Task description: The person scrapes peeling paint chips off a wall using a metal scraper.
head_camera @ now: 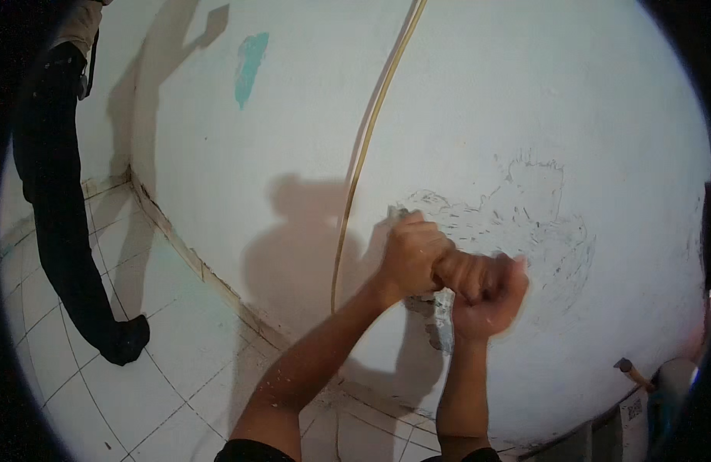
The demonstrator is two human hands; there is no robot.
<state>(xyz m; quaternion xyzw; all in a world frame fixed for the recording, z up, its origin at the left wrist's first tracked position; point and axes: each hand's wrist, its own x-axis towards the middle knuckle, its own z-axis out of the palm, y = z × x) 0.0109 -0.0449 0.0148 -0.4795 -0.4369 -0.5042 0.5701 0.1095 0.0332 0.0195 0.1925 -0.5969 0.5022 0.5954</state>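
Note:
Both my hands are in front of a white painted wall, side by side and touching. My left hand [418, 254] is curled into a fist. A small grey edge [397, 212] shows beyond its knuckles, apparently the blade of a flat hand tool whose handle is hidden. My right hand [489, 291] is blurred, with fingers curled, close against the left; whether it grips the same tool is hidden. Just below them lies a broken patch [439, 323] of wall with dark plaster and loose white paint. Scratches and nicks [506, 219] cover the wall around and above the hands.
A yellowish cable or hose [364, 147] hangs down the wall. Another person's dark-trousered leg [58, 190] stands on the white tiled floor [159, 358] at left. A wooden-handled tool [635, 374] juts from objects at lower right. A turquoise patch [251, 69] marks the upper wall.

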